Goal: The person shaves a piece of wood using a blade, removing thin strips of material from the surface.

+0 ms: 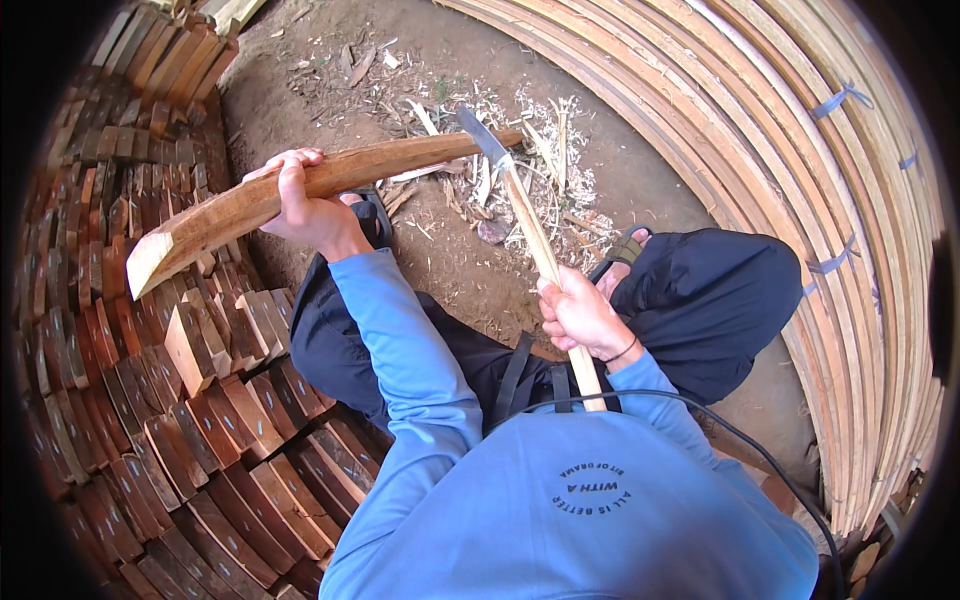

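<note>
A thick wooden post (400,160) slants across in front of me, its pale cut end (152,262) at the left and its narrower end resting low among the shavings. My left hand (305,205) is closed around the post toward the cut end. In my right hand (580,312) is a long-handled knife (532,220), gripped by its pale wooden handle, whose butt reaches back to my waist. The steel blade (484,138) overlaps the post's narrow far end; I cannot tell whether it touches the wood.
Stacked short timber (230,420) fills the left side, close to my left arm. Long pale boards (800,160), bound with blue ties (842,99), curve along the right. Wood shavings (560,200) litter the dirt floor (300,100). A black cable (740,430) crosses my right arm.
</note>
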`<state>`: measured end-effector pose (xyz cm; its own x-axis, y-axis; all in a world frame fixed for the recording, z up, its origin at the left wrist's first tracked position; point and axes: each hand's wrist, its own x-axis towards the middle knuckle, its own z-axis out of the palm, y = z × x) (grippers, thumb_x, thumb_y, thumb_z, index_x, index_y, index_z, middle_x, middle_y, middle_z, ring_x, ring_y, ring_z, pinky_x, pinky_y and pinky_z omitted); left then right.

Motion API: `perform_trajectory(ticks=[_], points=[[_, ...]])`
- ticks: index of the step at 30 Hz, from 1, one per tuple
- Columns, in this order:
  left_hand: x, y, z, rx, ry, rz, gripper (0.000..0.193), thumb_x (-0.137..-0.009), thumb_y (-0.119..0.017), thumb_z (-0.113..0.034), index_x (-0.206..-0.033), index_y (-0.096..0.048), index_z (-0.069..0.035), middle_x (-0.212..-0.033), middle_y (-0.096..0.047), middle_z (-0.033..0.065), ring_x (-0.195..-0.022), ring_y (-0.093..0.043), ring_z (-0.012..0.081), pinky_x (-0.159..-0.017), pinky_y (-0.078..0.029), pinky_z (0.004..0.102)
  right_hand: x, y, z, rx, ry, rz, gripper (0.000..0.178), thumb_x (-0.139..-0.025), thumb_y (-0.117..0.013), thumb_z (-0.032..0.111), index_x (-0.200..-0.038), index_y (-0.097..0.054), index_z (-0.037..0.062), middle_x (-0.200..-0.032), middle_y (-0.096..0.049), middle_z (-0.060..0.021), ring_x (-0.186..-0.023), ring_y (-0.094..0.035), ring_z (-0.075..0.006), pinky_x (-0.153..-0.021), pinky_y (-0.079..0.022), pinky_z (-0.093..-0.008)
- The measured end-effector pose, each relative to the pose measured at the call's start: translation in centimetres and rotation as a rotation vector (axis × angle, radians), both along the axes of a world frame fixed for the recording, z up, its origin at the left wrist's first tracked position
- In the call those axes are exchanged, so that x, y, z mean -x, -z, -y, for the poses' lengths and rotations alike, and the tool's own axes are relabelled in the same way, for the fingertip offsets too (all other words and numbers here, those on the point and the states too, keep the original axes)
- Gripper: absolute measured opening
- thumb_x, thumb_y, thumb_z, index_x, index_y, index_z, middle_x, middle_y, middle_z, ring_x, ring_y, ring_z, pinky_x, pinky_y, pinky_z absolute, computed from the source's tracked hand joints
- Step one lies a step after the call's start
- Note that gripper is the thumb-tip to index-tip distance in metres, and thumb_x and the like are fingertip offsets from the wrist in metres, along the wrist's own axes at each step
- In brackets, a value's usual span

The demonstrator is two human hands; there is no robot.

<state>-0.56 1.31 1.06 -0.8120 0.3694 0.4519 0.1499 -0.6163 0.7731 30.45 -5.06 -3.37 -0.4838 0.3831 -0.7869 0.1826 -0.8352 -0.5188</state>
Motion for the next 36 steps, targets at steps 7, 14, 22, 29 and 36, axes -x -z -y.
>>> perform_trajectory(ticks=[7,14,22,29,36], points=[[0.5,1.4,1.7,-0.071,0.096,-0.003,0.022,-0.077,-0.061,0.002,-0.094,-0.051,-0.007,-0.079,-0.059,0.012,-0.069,-0.062,0.024,-0.073,-0.056,0.0427,0.3,3.3,-1.6,-0.059,-0.038,-0.046,0.012,-0.108,-0.046,0.02,-0.104,-0.045,0.0085,-0.07,-0.044,0.0019,-0.048,-0.042,-0.0057,-0.037,-0.036,-0.0255],[4.9,4.4,5.7,-0.066,0.111,0.18,0.018,-0.077,-0.062,-0.012,-0.094,-0.057,-0.013,-0.083,-0.063,0.0089,-0.085,-0.064,0.0234,-0.093,-0.055,0.0471,1.0,3.8,-1.4,-0.036,-0.072,0.012,0.017,-0.112,-0.039,0.027,-0.111,-0.047,0.0126,-0.071,-0.039,0.0038,-0.048,-0.033,-0.0041,-0.038,-0.027,-0.0226],[2.8,3.1,5.6,-0.033,-0.014,0.197,0.018,-0.078,-0.064,-0.015,-0.096,-0.059,-0.015,-0.084,-0.065,0.0084,-0.087,-0.065,0.0245,-0.096,-0.054,0.0484,0.7,4.9,-0.5,-0.318,-0.214,0.119,0.023,-0.109,-0.041,0.026,-0.112,-0.051,0.0056,-0.069,-0.051,-0.0018,-0.045,-0.048,-0.0105,-0.037,-0.041,-0.0285],[1.7,2.8,4.0,-0.01,0.001,0.161,0.015,-0.081,-0.062,-0.007,-0.093,-0.054,-0.01,-0.082,-0.062,0.0102,-0.08,-0.064,0.0245,-0.084,-0.056,0.0437,2.5,4.4,-1.6,-0.33,-0.202,0.188,0.017,-0.106,-0.042,0.02,-0.104,-0.051,0.0043,-0.066,-0.05,-0.0026,-0.043,-0.05,-0.013,-0.037,-0.043,-0.0299],[0.3,0.9,0.9,-0.041,-0.015,0.066,0.013,-0.079,-0.059,-0.001,-0.09,-0.052,-0.004,-0.078,-0.058,0.0115,-0.072,-0.06,0.023,-0.072,-0.056,0.0383,-0.1,2.8,1.2,-0.32,-0.145,0.16,0.017,-0.108,-0.043,0.019,-0.101,-0.047,0.0052,-0.062,-0.048,0.001,-0.04,-0.047,-0.0107,-0.034,-0.039,-0.0278]])
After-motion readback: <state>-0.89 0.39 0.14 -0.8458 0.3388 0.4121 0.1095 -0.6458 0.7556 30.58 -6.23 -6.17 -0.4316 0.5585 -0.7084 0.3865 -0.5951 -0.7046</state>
